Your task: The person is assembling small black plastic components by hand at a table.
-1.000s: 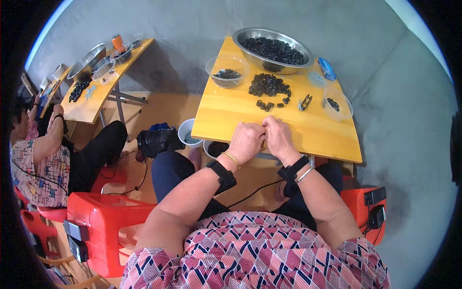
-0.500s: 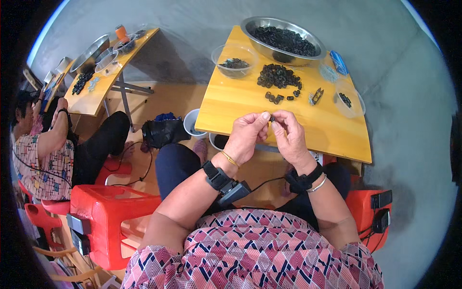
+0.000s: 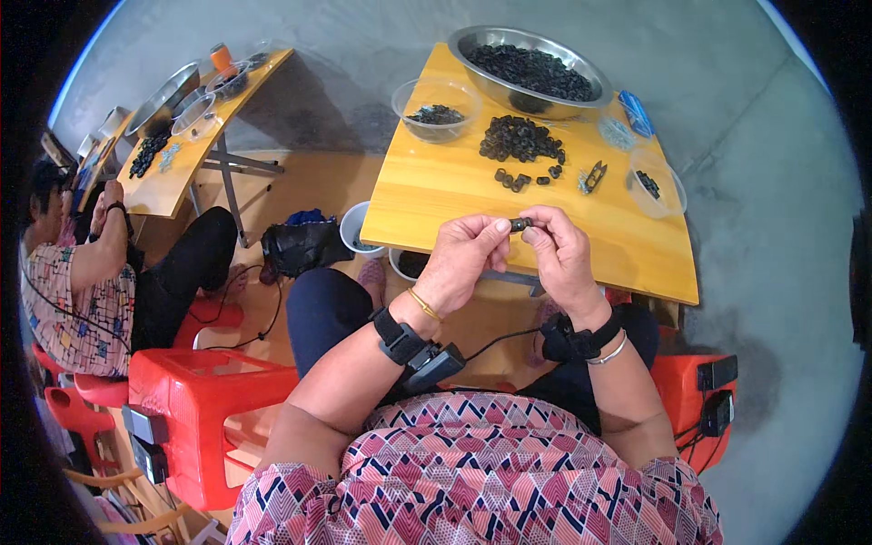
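Left hand: the person's left hand (image 3: 465,254) has its thumb and forefinger clamped on the left end of a small dark piece (image 3: 520,224).
Right hand: the right hand (image 3: 561,257) pinches the right end of the same piece between thumb and forefinger; how its other fingers close cannot be told.
Dark piece: held between the two hands, above the near part of the yellow table (image 3: 427,204); its finer details are too small to tell.
Black pile: a heap of black pieces (image 3: 520,139) lies beyond the hands, with a few loose pieces (image 3: 514,182) on its near side.
Far edge: a metal basin (image 3: 495,84) full of black pieces.
Table left: a clear bowl (image 3: 401,111) with dark bits inside.
Table right: small snips (image 3: 596,176), a clear container (image 3: 670,197) holding dark pieces, and, farther off, a blue packet (image 3: 636,113).
Far left: a co-worker (image 3: 77,300) sits at another table (image 3: 163,193).
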Tool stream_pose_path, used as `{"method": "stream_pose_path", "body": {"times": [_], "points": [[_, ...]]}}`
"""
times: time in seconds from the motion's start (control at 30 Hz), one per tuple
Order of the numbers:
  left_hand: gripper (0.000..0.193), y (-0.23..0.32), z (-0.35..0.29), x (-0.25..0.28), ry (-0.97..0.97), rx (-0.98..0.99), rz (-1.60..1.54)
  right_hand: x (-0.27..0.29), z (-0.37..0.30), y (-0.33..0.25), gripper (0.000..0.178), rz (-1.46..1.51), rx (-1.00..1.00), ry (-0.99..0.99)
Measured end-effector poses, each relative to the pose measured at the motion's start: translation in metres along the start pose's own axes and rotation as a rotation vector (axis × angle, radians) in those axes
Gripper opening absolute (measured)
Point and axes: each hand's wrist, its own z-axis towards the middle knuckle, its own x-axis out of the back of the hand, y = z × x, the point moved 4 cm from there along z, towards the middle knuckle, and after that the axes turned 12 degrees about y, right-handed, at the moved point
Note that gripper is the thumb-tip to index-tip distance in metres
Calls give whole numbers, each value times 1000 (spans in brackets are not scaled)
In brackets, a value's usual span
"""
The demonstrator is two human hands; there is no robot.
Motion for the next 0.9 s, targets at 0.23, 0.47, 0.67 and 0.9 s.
{"method": "stream_pose_path", "body": {"times": [0.23, 0.47, 0.67, 0.9], "points": [[18, -2, -6, -10, -61, 118, -158, 7, 2, -4, 11, -11, 46, -37], [20, -13, -11, -5, -19, 189, -39, 32, -2, 6, 11, -132, 21, -33], [21, -4, 4, 15, 63, 76, -34, 173, 63, 84, 19, -528, -3, 465], [18, -1, 8, 18, 83, 41, 46, 173, 73, 130, 23, -859, -66, 42]]}}
